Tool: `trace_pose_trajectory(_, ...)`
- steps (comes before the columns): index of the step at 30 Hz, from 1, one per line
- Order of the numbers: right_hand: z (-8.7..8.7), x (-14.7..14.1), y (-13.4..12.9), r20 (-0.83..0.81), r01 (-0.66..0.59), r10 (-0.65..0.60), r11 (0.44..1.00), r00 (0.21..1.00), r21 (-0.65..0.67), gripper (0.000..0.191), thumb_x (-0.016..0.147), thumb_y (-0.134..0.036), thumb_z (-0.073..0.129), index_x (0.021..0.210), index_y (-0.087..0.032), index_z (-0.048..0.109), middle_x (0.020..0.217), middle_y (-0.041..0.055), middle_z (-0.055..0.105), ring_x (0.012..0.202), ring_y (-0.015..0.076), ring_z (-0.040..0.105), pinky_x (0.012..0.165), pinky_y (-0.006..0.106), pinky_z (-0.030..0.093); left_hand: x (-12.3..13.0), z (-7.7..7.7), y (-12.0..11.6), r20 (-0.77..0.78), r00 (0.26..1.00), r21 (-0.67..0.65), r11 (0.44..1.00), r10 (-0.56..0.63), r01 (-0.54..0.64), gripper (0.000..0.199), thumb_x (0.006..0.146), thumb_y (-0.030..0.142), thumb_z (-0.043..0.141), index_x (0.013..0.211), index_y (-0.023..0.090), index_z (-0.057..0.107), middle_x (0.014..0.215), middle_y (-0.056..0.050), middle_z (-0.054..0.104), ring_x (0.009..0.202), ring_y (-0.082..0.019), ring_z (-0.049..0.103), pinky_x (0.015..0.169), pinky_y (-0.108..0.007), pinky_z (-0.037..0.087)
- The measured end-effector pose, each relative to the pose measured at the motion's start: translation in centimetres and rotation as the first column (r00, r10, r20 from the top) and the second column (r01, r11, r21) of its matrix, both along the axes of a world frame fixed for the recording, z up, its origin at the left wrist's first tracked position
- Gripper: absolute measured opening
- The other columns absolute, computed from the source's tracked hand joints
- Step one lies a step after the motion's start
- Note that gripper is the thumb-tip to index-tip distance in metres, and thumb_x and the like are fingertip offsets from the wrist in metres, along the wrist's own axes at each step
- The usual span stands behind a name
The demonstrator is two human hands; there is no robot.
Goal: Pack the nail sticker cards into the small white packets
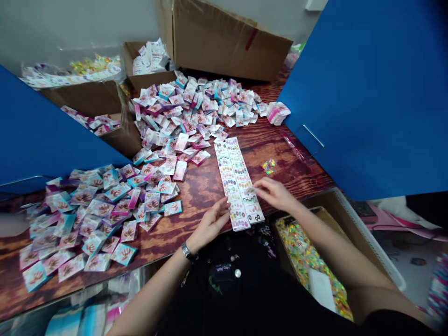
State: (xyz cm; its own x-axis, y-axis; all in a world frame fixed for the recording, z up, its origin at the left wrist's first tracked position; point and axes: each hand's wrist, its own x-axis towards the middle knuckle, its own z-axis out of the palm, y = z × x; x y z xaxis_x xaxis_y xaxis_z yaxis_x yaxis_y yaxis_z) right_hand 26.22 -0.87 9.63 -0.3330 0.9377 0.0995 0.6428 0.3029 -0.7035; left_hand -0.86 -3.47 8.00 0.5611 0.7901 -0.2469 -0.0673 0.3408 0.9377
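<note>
Two long white strips (239, 184) printed with rows of small colourful round pictures lie side by side on the wooden table. At their left edge rests my left hand (209, 224), fingers loosely extended and apart, the tips touching or just beside the left strip. My right hand (276, 193) is over the right strip's edge with thumb and forefinger pinched together. Whether something small is between those fingertips I cannot make out. A little cluster of shiny yellow-green pieces (269, 166) lies on the table beyond my right hand.
Small printed boxes (105, 205) heap across the table's left and back. Cardboard cartons (227, 42) stand behind. Blue panels (371, 102) flank both sides. Below the table edge at right, a carton of colourful small pieces (301, 247) holds a white block (321, 287). A pink-and-white stack (278, 113) sits at back right.
</note>
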Motion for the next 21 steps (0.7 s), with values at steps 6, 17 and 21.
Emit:
trace_pose_trajectory(6,-2.7,5.6,3.4,0.211,-0.25,0.272,0.96,0.939,-0.125,0.022,0.093,-0.034,0.048,0.087,-0.02,0.063,0.094,0.0068,0.067,0.091,0.0209,0.06,0.083,0.036,0.045,-0.5,-0.1,-0.1,-0.088,0.996,0.009,1.0,0.002,-0.002,0.039,0.089,0.035,0.057,0.123,0.015,0.054,0.123,-0.014,0.063,0.112,-0.022,0.06,0.1,-0.038,0.045)
trace_pose_trajectory(17,-7.8,5.9,1.3,0.39,-0.106,0.047,0.986,0.92,0.13,0.023,0.095,-0.032,0.041,0.092,-0.02,0.061,0.089,0.0084,0.066,0.086,0.0232,0.059,0.078,0.036,0.048,-4.8,1.3,8.7,-0.777,0.378,0.627,0.676,0.504,0.387,0.042,0.093,0.022,0.039,0.133,0.008,0.048,0.118,-0.017,0.061,0.112,-0.026,0.055,0.099,-0.038,0.043)
trace_pose_trajectory(21,-8.7,6.2,0.0,0.419,0.008,-0.11,0.971,0.901,0.238,0.029,0.097,-0.034,0.038,0.104,-0.017,0.061,0.095,0.011,0.067,0.089,0.0251,0.062,0.08,0.038,0.049,-6.1,0.6,13.0,-0.826,0.083,0.523,0.702,0.558,0.483,0.038,0.091,0.014,0.036,0.121,0.0,0.054,0.112,-0.026,0.058,0.112,-0.036,0.05,0.088,-0.049,0.045)
